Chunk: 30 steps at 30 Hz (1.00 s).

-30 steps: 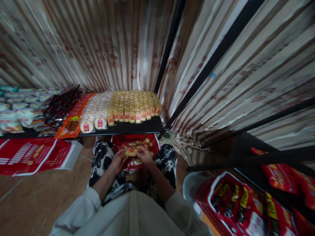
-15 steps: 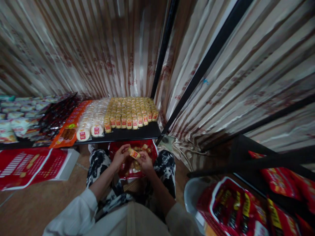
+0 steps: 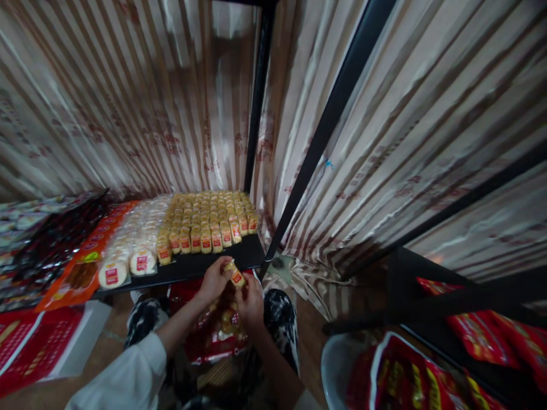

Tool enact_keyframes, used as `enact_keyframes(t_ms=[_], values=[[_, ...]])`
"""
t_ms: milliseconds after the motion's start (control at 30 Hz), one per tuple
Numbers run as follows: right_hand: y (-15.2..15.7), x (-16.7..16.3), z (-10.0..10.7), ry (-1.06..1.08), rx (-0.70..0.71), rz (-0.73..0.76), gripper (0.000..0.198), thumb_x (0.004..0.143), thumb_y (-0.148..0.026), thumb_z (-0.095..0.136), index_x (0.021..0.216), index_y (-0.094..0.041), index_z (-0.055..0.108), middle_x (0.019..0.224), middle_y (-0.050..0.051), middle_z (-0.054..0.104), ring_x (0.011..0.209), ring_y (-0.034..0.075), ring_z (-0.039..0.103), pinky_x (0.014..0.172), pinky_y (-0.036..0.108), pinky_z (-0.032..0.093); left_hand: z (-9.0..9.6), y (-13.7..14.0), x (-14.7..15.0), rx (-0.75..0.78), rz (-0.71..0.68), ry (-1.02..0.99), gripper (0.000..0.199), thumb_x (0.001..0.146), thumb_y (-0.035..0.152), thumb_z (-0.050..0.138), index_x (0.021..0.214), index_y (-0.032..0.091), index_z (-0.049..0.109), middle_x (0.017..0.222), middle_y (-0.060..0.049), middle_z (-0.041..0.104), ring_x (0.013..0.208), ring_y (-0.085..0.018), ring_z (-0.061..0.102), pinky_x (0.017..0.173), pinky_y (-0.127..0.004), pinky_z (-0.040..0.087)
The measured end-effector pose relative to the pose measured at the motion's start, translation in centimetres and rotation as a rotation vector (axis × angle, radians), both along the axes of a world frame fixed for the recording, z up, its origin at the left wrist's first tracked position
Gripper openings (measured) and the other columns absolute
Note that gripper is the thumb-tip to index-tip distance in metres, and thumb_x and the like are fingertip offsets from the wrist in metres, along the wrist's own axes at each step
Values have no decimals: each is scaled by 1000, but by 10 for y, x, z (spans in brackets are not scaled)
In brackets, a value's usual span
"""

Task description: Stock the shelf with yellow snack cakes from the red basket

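Between my two hands is a small wrapped snack (image 3: 236, 275) in a yellowish packet with a red label. My left hand (image 3: 216, 278) pinches its upper left end, and my right hand (image 3: 251, 300) grips its lower right end. Both hands are just in front of the shelf's edge. Under them, between my knees, a red bag (image 3: 200, 341) holds more of the same packets. Close ahead on the black shelf (image 3: 239, 250), similar yellow packets (image 3: 200, 219) stand in tight rows.
Left of the rows lie round white wrapped cakes (image 3: 143, 262), an orange packet (image 3: 85, 267) and dark packets (image 3: 51, 239). A black post (image 3: 307, 159) rises at the shelf's right end. At lower right are a pale tub (image 3: 337, 364) and red snack bags (image 3: 482, 336).
The view has shifted, so the shelf appears lower and further left. Both hands have come up nearer the shelf's front edge, still holding the wrapped snack, which is now tilted more steeply.
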State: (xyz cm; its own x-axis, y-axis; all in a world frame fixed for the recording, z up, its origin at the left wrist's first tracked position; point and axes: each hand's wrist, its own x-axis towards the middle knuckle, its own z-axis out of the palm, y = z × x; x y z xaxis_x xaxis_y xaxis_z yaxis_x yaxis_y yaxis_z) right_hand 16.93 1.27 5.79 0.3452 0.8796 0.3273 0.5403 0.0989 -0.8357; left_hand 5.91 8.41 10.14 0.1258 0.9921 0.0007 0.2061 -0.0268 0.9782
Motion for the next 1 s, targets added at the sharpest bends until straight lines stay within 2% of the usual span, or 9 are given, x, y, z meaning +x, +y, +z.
enact_keyframes(t_ms=[100, 233, 400, 600, 767, 1000], values=[[11, 5, 18, -184, 95, -32, 42, 82, -19, 43, 124, -16, 49, 126, 13, 52, 119, 25, 45, 100, 48, 37, 13, 22, 12, 134, -34, 80, 32, 71, 10, 54, 101, 18, 61, 98, -3, 66, 86, -14, 62, 82, -29, 49], [30, 8, 28, -230, 97, 6, 48, 83, -14, 39, 130, -18, 45, 136, 11, 44, 125, 23, 39, 102, 46, 36, 23, 54, 27, 284, -43, 209, 34, 73, 10, 55, 105, 17, 62, 101, -7, 65, 88, -16, 61, 83, -32, 49], [59, 13, 21, -186, 85, -15, 55, 81, -10, 36, 136, -15, 38, 142, 12, 36, 132, 22, 32, 106, 44, 34, 26, 83, 51, 363, -58, 309, 34, 76, 9, 52, 108, 16, 61, 102, -7, 64, 93, -17, 60, 87, -34, 48], [86, 20, 6, -152, 67, -62, 63, 76, -6, 36, 140, -6, 30, 145, 15, 32, 136, 22, 26, 111, 42, 28, 27, 102, 80, 423, -148, 400, 38, 77, 7, 49, 112, 18, 59, 107, -6, 62, 102, -18, 56, 94, -35, 45], [104, 29, 3, -104, 93, -66, 69, 75, -3, 33, 143, -10, 23, 147, 12, 29, 137, 20, 24, 112, 43, 25, 26, 114, 98, 473, -177, 458, 40, 77, 5, 46, 114, 16, 58, 105, -8, 59, 102, -18, 53, 95, -34, 42], [125, 39, 3, -101, 81, -45, 61, 81, -10, 36, 142, -12, 26, 145, 14, 32, 136, 23, 26, 109, 46, 30, 31, 124, 106, 529, -125, 613, 35, 79, 8, 46, 109, 19, 61, 104, -7, 53, 103, -20, 46, 92, -34, 41]])
